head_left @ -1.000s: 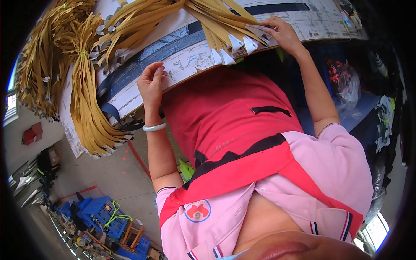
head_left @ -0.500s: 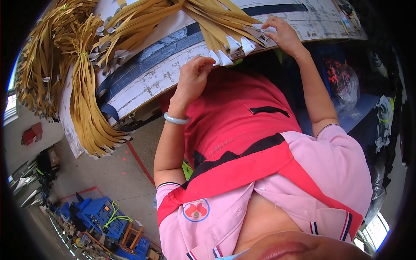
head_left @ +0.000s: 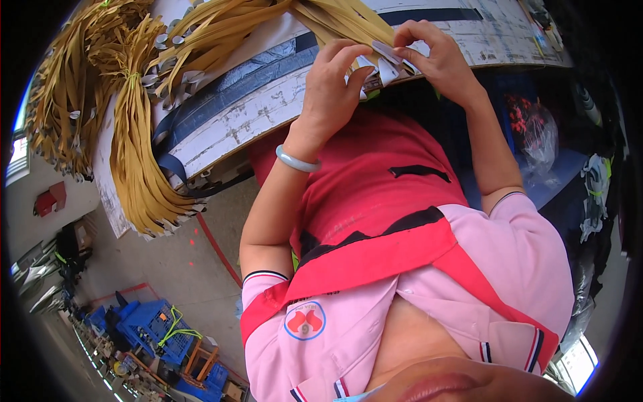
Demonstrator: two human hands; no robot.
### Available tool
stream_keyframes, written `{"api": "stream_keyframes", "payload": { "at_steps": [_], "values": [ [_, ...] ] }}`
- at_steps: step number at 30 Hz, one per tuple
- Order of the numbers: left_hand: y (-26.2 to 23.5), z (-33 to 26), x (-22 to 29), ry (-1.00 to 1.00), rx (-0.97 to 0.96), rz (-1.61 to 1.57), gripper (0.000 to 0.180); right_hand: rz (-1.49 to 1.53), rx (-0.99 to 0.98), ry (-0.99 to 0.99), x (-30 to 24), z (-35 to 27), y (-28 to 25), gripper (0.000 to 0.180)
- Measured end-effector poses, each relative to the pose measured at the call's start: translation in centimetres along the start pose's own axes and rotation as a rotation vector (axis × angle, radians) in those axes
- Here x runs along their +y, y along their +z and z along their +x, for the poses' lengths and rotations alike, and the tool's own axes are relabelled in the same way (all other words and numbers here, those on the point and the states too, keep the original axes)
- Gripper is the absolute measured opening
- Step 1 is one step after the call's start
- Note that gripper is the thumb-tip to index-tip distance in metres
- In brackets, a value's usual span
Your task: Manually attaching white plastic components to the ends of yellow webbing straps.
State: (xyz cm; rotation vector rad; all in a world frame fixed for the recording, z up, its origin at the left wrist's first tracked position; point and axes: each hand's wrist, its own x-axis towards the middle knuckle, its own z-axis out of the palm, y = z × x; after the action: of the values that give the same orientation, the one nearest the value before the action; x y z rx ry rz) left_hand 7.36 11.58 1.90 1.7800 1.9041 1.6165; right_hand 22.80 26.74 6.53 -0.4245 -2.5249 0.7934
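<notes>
A fanned bundle of yellow-brown flat straps lies at the table's near edge, with white-wrapped ends pointing toward me. My right hand is closed at the bundle's right side, thumb and fingers pinching a pale strap end. Just left of it, my left hand has its thumb and forefinger apart, close to the white ends. A white tip shows between those two fingers, apparently not gripped. My left fingers partly cover the other strap ends.
The worn white table carries dark blue strips along its length. More yellow-brown strap bundles lie and hang at its left end, some tied. Blue crates stand on the floor at lower left. A clear plastic bag sits beneath the table at right.
My left hand has moved right and slightly away from me, from the left strap ends toward my right hand, its fingers spreading. My right hand has shifted slightly, staying at the strap ends.
</notes>
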Motion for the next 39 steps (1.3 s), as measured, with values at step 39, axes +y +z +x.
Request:
{"api": "stream_keyframes", "payload": {
  "at_steps": [39],
  "values": [
    [-4.8, 0.3, -4.5, -0.483, -0.152, -0.85, 0.016, 0.909, -0.508, 0.141, 1.1, 5.8, 6.5, 0.013]
  ]
}}
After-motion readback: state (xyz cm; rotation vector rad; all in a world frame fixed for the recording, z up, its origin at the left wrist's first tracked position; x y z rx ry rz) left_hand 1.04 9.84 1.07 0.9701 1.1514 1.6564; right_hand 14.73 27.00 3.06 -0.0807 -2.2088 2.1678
